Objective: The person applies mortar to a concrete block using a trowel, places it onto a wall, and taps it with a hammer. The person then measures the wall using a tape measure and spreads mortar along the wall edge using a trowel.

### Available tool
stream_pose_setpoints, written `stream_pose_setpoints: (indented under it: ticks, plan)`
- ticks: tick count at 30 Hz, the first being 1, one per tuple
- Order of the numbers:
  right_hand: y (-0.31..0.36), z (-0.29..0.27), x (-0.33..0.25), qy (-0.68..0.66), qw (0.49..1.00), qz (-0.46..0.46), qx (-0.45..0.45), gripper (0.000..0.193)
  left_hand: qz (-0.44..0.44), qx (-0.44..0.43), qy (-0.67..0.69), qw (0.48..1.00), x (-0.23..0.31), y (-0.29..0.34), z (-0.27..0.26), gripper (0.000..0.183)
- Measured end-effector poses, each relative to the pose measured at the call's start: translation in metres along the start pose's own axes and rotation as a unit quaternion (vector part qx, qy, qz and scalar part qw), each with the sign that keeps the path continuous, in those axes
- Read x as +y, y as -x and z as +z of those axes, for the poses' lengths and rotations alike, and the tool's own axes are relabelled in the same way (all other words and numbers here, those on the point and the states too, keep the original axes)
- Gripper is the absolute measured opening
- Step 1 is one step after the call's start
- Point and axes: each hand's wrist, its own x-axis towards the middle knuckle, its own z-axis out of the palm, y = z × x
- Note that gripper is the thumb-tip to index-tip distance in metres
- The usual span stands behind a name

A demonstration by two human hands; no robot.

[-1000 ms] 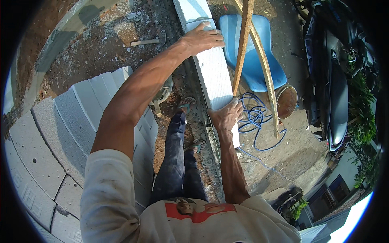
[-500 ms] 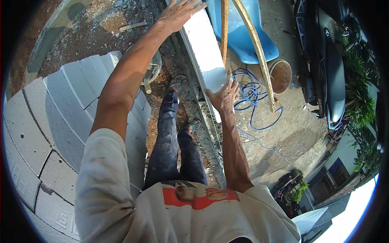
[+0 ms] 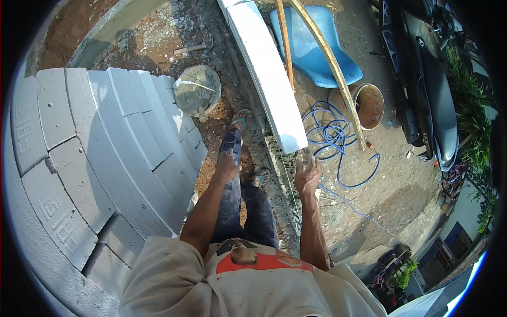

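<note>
Head view: just beyond the right hand, fingers partly extended, the white block lies lengthwise, apparently so the low footing bears it. Left hand hovers half-curled over the trouser leg; whether either pinches anything, I cannot tell.

Matt aerated-concrete block, smooth plastic chair shell
Beyond the right hand: block finely grained, shell faintly shiny, wooden strip rough.

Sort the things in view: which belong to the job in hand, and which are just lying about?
Probably the job: row of white blocks, near the right hand; stacked blocks; grey bucket.
Apparently lying about: blue plastic chair; blue hose; motorcycle.
</note>
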Motion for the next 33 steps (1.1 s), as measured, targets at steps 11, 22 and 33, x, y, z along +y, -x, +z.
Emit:
stream_pose_setpoints:
  ticks: [11,22,33]
  plan:
    - [0.238,0.037,0.021,0.105,0.886,0.139,-0.43,0.081,-0.153,-0.033,-0.012,0.988,-0.025,0.097,0.058,0.116]
    - [0.246,0.102,-0.05,0.108,0.763,0.331,-0.545,0.133,-0.058,0.075,0.164,0.982,-0.182,-0.082,0.07,0.074]
    - [0.25,0.087,-0.005,0.113,0.822,0.107,-0.547,0.057,0.012,-0.068,0.054,0.996,-0.155,-0.003,0.037,0.067]
